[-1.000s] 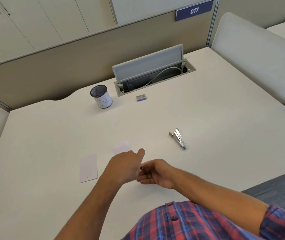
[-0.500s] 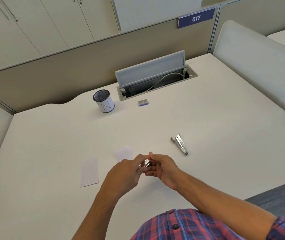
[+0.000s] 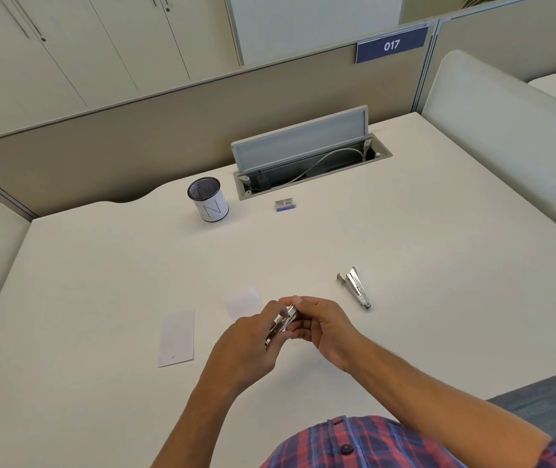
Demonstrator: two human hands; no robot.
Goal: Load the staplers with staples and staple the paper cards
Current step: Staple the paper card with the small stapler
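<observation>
**Both hands held a small metal stapler above the bench**

We saw the left hand (image 3: 246, 346) and the right hand (image 3: 323, 327) meet over the near middle of the white bench (image 3: 404, 238), each grip pinching the same small metal stapler (image 3: 281, 327). The left thumb and fingers curled round its lower, nearer end; the right fingers wrapped its farther end, with the thumb laid on top. The stapler lay tilted between them, clear of the bench surface. Whether it stood open or held staples, we could not tell.

A second metal stapler (image 3: 355, 288) lay on the bench to the right of the hands, apart from them and untouched. Two white paper cards lay flat to the left: a long card (image 3: 177, 337), and a smaller card (image 3: 242, 302) just beyond the left hand, its near edge hidden by that hand.

Farther back, a small box of staples (image 3: 285, 205) sat with a blue edge showing, just in front of the open cable tray (image 3: 310, 167), whose grey lid stood raised. A white mesh-topped pen cup (image 3: 208, 199) stood upright to the left of the tray. A blue sign reading 017 (image 3: 392, 45) hung on the beige partition behind the bench. A red and blue plaid shirt (image 3: 354, 444) filled the lower edge of the head view.
</observation>
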